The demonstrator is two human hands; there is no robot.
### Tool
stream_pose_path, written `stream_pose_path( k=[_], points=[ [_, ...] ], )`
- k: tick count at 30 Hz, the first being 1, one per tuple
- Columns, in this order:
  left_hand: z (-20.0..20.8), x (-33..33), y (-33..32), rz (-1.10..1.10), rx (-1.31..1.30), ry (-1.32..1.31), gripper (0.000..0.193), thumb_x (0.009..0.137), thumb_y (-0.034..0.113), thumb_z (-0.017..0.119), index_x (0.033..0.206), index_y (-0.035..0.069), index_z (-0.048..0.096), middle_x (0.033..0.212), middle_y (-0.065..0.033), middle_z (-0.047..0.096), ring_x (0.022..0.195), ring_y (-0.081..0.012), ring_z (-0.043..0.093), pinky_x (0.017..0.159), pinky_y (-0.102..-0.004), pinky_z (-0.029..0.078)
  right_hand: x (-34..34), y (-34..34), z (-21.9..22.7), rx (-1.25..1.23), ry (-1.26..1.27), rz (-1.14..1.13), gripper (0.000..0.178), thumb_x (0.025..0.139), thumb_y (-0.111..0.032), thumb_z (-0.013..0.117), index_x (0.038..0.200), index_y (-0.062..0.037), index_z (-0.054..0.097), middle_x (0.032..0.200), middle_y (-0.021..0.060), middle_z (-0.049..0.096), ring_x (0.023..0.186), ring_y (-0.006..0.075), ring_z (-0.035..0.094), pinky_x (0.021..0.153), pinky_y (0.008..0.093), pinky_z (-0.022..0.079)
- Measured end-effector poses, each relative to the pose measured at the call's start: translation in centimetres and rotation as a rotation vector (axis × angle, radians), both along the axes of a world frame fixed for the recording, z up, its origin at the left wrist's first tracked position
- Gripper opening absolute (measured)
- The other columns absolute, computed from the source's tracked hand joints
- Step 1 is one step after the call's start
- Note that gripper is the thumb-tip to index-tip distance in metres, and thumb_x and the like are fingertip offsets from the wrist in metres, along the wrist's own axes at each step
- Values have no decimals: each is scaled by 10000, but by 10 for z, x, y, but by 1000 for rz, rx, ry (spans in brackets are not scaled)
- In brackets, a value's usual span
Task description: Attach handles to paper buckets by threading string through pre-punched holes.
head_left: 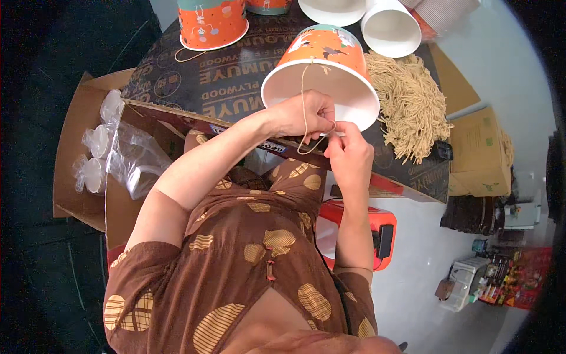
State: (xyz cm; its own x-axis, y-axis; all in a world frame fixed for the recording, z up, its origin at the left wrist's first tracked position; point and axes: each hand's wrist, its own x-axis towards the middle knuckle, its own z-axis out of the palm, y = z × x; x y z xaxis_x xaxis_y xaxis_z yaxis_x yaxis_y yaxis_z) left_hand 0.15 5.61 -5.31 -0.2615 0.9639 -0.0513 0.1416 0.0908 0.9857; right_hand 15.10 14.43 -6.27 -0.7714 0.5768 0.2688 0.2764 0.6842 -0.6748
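Observation:
An orange paper bucket [345, 56] with a teal base and printed figures lies tipped on the dark tabletop, its white mouth turned toward me. From a spot near its rim hangs a tan string [303, 88], looping down past the rim. My left hand [302, 115] is closed, fingers pinching the string just in front of the mouth. Beside it, my right hand [351, 150] pinches the string too, thumb and forefinger together. Both hands nearly touch where the string passes between them. The fingertips partly hide the exact crossing of the string.
A thick bundle of tan strings [410, 100] lies right of the bucket. Another orange bucket [212, 26] with a string stands at the far left, and white cups [391, 29] lie at the back. An open carton [73, 159] holds plastic-wrapped white containers. A cardboard box [480, 153] stands at right.

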Motion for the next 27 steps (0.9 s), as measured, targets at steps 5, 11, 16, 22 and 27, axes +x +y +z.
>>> stream_pose_path(
  k=[5,11,16,22,27],
  points=[
    [4,0,-1,-30,3,-7,71,862,55,623,835,7,578,641,-15,557,515,-75,523,444,-230,407,0,-1,-2,-18,34,-13,56,889,-50,573,921,-17,604,571,96,619,522,157,615,521,314,469],
    [2,-1,2,-49,-23,-13,53,863,43,584,822,16,564,665,-1,534,532,-71,507,463,-221,412,1,3,-2,-194,98,49,59,896,-35,562,884,1,608,595,58,607,523,96,566,496,266,437],
    [4,0,2,-60,-20,35,61,859,48,569,803,25,557,663,6,516,536,-73,503,463,-225,411,3,6,-2,-413,87,60,60,875,-27,582,881,5,633,651,28,629,519,39,476,470,207,377],
    [4,-2,4,-69,-27,145,62,855,33,568,796,19,557,658,0,518,527,-77,506,449,-229,408,5,5,1,-428,109,55,82,846,-43,636,887,22,665,677,91,672,635,104,637,582,257,481],
    [6,-2,2,-54,-59,4,56,832,-5,580,780,-2,561,634,-13,532,496,-85,516,425,-234,413,6,3,-8,-371,157,46,70,827,-38,659,854,27,662,679,107,658,628,111,626,577,268,477]
  ],
)
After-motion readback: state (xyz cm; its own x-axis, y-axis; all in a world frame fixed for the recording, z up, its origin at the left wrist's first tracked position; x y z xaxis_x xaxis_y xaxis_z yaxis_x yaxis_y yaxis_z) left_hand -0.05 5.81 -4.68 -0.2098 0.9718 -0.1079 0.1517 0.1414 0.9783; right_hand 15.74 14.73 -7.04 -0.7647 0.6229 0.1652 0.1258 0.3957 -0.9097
